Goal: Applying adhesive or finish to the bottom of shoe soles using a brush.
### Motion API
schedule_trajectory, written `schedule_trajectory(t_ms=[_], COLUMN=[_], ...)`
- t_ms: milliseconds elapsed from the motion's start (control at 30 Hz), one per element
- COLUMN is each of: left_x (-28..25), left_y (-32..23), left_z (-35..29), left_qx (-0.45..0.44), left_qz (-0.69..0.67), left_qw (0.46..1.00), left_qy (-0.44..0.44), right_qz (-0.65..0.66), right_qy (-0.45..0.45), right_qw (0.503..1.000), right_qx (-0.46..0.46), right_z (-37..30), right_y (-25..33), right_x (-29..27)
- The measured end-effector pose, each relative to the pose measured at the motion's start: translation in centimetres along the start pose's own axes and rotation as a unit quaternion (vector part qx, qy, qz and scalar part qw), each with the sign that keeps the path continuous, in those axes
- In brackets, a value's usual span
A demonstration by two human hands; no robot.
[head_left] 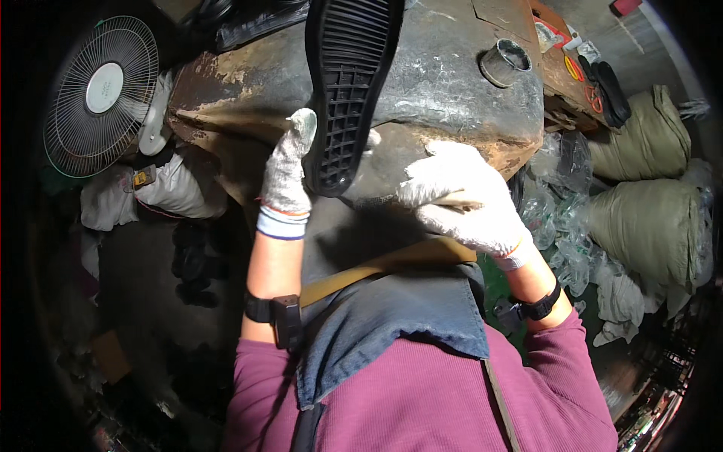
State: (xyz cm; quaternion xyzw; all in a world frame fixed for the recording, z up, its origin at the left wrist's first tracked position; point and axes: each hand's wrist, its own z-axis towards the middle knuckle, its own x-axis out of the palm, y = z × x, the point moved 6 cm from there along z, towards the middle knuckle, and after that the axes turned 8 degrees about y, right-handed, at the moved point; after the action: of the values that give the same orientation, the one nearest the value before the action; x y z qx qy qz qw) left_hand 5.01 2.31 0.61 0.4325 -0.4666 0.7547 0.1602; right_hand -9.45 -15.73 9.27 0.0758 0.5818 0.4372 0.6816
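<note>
I have the left hand gripping a black shoe outsole, the right hand's fingers closed round a brush, bristles left of them.

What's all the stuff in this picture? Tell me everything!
Shoe sole: one, black, upper middle
Brush-like tool: one, dark-tipped, centre
Workbench: one, grey-brown, ahead
Can: one, grey, on workbench
Fan: one, white, upper left
Sacks: count unclear, white, below fan
Looped items: several, orange and yellow, upper right
Bundles: two, green, right
Plastic: uncountable, clear, right
Dim clutter: uncountable, dark, lower left
Apron: one, blue, lower middle
Straps: two, black, forearms
Sleeves: two, magenta, below
Left hand: one, white-gloved, holding sole
Right hand: one, white-gloved, holding tool
</note>
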Motion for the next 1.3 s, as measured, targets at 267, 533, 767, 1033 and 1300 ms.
schedule_trajectory(t_ms=[267,533,767,1033,1300], left_x=[-3.4,4.5,4.5,1.9,-16.1], left_y=[0.2,1.1,5.1,-0.1,-7.9], left_z=[0.3,-2.8,-9.7,-21.1,-39.2], left_qx=[-0.049,0.104,-0.011,0.203,0.626], left_qz=[-0.254,0.647,0.321,-0.308,-0.300], left_qw=[0.959,0.739,0.938,0.916,0.636], left_qy=[0.115,-0.155,-0.133,-0.160,-0.336], right_qz=[0.233,0.137,0.200,0.093,0.027], right_qy=[-0.104,-0.160,-0.239,-0.236,-0.283], right_qw=[0.933,0.936,0.928,0.955,0.952], right_qx=[0.255,0.282,0.202,0.152,0.118], right_z=[2.8,2.1,3.4,7.1,3.2], right_y=[-2.7,-4.0,-8.1,-5.0,-4.4], right_x=[2.8,1.7,-0.7,-1.5,-6.6])
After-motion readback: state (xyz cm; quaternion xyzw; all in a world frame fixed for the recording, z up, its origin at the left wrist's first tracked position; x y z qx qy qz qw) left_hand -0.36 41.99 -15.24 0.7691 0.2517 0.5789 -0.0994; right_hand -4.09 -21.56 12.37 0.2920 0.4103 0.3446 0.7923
